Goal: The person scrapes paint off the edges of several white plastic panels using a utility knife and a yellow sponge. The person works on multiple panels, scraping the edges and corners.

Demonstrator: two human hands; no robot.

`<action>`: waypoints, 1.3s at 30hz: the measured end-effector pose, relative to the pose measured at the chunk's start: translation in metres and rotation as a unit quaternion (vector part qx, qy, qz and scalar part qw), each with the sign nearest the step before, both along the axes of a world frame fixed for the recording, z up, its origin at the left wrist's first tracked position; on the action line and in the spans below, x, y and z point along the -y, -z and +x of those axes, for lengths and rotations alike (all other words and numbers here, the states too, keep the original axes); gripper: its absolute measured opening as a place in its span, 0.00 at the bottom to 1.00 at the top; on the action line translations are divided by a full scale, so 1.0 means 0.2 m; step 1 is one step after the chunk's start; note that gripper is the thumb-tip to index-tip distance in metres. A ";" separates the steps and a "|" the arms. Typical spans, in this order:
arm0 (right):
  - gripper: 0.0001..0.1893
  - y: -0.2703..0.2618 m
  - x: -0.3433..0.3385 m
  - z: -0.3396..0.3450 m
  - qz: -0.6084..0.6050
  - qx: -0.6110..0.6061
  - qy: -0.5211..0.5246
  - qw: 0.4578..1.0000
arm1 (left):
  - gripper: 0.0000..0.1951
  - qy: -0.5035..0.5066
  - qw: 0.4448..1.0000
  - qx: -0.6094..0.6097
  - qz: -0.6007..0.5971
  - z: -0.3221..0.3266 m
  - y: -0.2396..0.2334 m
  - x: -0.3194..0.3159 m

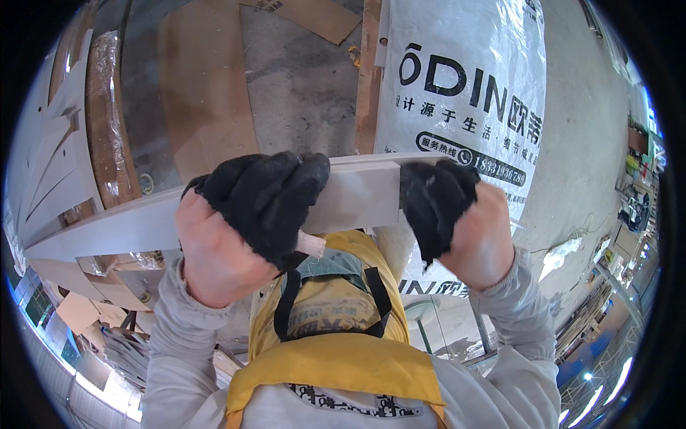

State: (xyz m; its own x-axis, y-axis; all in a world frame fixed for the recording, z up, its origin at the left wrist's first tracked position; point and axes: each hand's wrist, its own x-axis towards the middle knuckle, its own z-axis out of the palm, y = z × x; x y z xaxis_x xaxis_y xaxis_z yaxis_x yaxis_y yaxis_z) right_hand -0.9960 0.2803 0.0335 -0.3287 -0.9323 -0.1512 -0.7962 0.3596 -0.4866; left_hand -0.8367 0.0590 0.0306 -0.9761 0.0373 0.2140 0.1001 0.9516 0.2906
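Note:
Both my hands wear black gloves that leave part of the hand bare. My left hand (252,214) grips a long flat white board (112,225) that stretches away to the left. Fingers of my right hand (445,209) are closed over the right end of the boards. Between the hands a shorter white piece (356,195) lies against the longer board, its square end beside my right fingers. A small pale strip (312,244) sticks out below my left palm; whether that hand holds it, I cannot tell. Glove and board hide my fingertips and thumbs.
A printed plastic-wrapped package (461,32) lies beyond my right hand. Flat cardboard (203,80) covers part of the concrete floor ahead. White panels (59,145) and a film-wrapped brown bundle (110,107) are at the left. A green-legged stand (420,316) is below, right of my apron.

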 end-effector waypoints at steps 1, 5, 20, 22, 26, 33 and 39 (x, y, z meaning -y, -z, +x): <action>0.16 0.01 0.00 -0.02 0.004 -0.018 -0.003 1.000 | 0.25 0.001 1.000 0.000 -0.005 0.00 0.00 0.00; 0.17 0.04 0.01 -0.02 -0.113 -0.050 -0.011 0.992 | 0.24 0.002 1.000 -0.001 0.014 0.00 0.00 0.01; 0.20 0.08 0.05 -0.04 -0.132 -0.052 0.005 0.990 | 0.29 -0.002 1.000 0.006 0.014 0.01 -0.01 0.00; 0.20 0.08 0.07 -0.09 -0.081 -0.079 0.033 0.993 | 0.28 0.001 1.000 -0.003 0.012 0.00 -0.01 0.00; 0.16 0.01 -0.04 -0.12 -0.189 -0.100 0.035 0.976 | 0.26 0.007 1.000 0.001 0.018 0.00 0.00 0.00; 0.21 0.00 -0.38 0.54 -0.106 0.701 0.568 0.418 | 0.28 -0.006 1.000 -0.011 0.021 0.01 0.02 -0.01; 0.28 0.03 -0.50 0.72 -0.059 0.772 0.370 0.513 | 0.31 -0.001 1.000 0.019 0.016 0.02 -0.02 -0.01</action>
State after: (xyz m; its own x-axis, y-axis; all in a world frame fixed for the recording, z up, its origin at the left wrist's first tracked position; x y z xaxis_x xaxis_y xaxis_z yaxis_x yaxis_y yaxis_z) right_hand -0.8528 0.3798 0.0273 -0.1723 -0.6708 -0.7214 0.9054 0.1806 -0.3842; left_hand -0.8334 0.0603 0.0336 -0.9836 0.0286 0.1784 0.0861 0.9423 0.3236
